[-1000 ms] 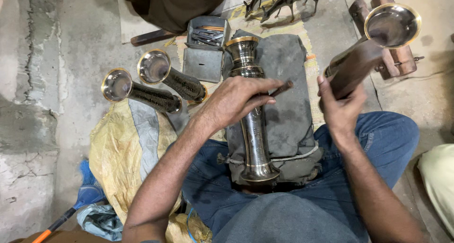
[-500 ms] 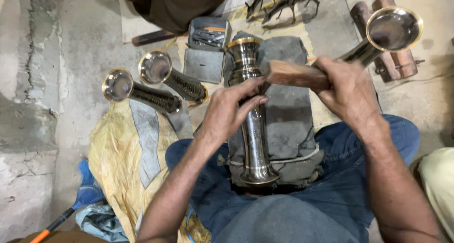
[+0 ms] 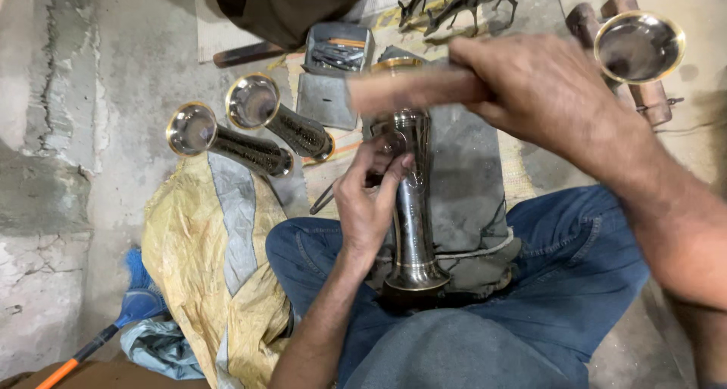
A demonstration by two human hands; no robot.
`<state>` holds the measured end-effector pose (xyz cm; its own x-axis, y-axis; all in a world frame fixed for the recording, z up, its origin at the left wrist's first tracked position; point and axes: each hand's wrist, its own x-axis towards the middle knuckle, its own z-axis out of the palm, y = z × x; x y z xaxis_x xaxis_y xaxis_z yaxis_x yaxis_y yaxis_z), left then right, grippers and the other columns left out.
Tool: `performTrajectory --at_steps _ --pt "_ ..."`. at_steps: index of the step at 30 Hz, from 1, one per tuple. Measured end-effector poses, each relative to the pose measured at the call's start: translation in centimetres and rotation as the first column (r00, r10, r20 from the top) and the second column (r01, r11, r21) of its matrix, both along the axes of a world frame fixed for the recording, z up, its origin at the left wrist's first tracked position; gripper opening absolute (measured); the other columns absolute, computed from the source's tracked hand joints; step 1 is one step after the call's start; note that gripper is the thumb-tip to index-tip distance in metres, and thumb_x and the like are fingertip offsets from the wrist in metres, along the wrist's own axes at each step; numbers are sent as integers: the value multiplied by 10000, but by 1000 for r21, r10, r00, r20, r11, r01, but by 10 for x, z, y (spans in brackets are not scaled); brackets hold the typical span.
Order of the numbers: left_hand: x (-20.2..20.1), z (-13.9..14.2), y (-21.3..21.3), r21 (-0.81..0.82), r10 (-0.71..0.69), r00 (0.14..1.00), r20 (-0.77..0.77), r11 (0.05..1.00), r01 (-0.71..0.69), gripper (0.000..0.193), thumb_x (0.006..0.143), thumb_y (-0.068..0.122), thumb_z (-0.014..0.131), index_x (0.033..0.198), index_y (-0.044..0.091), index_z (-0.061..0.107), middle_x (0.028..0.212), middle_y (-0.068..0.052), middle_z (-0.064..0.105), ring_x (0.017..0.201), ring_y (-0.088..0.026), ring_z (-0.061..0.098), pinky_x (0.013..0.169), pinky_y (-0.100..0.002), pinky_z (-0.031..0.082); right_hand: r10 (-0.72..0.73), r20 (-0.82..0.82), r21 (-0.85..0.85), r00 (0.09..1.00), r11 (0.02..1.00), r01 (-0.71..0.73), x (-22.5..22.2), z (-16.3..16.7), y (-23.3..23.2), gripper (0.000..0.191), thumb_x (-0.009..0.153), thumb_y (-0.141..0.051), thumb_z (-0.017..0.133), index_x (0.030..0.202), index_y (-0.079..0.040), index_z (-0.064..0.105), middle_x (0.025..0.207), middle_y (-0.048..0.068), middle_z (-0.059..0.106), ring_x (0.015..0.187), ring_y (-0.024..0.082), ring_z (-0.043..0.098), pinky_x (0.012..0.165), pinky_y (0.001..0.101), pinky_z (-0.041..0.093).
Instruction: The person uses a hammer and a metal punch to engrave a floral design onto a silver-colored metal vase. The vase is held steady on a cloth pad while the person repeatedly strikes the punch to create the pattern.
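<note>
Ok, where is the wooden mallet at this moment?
In the head view the wooden mallet is upper centre, gripped by the right hand just above the metal vase that the left hand steadies.

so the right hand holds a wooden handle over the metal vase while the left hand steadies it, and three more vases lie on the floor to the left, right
Not quite: the head view shows two vases lying on the floor to the left, not three. The rest stands: the right hand holds a wooden handle over the metal vase, and the left hand steadies it.
</note>
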<state>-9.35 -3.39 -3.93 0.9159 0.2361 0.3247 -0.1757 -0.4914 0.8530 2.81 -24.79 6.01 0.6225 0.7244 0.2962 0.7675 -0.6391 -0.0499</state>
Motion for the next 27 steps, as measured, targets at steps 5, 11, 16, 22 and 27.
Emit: performTrajectory --at_steps 5,11,16,22,27 --pt "-8 -5 -14 -136 114 994 4 984 -112 282 933 128 780 1138 -6 641 813 -66 747 734 -126 720 679 -284 575 63 189 -94 980 995 -45 -2 15 19 212 938 -112 710 1139 -124 643 947 62 749 866 249 742 768 499 558" --pt "-12 -14 -19 -194 159 987 19 969 -153 246 946 103 791 1093 -13 632 783 -56 725 712 -111 683 682 -283 577 70 247 -191 967 981 -22 -12 27 28 251 902 -204 683 1143 -143 646 945 55 754 896 253 747 772 505 550" --pt "-17 -18 -24 -162 181 977 111 973 -162 216 951 75 797 1047 -5 621 812 -66 729 716 -112 703 675 -279 589 74 180 -165 981 985 -44 -19 33 28 224 924 -175 697 1135 -133 635 1010 69 746 977 266 734 795 488 557" --pt "-19 -27 -26 -222 205 977 67 957 -185 232 933 84 797 1053 -1 618 776 -43 715 689 -93 691 644 -257 579 64 237 -198 970 980 -16 -32 34 26 263 883 -160 714 1134 -131 643 1018 53 734 1004 266 733 868 518 568" --pt "-19 -38 -23 -157 182 977 114 974 -163 233 921 122 810 1041 19 638 864 -47 734 751 -100 717 647 -251 598 83 184 -93 979 993 -67 -28 24 29 312 922 -144 694 1219 -115 602 1104 98 717 975 268 735 844 491 589"
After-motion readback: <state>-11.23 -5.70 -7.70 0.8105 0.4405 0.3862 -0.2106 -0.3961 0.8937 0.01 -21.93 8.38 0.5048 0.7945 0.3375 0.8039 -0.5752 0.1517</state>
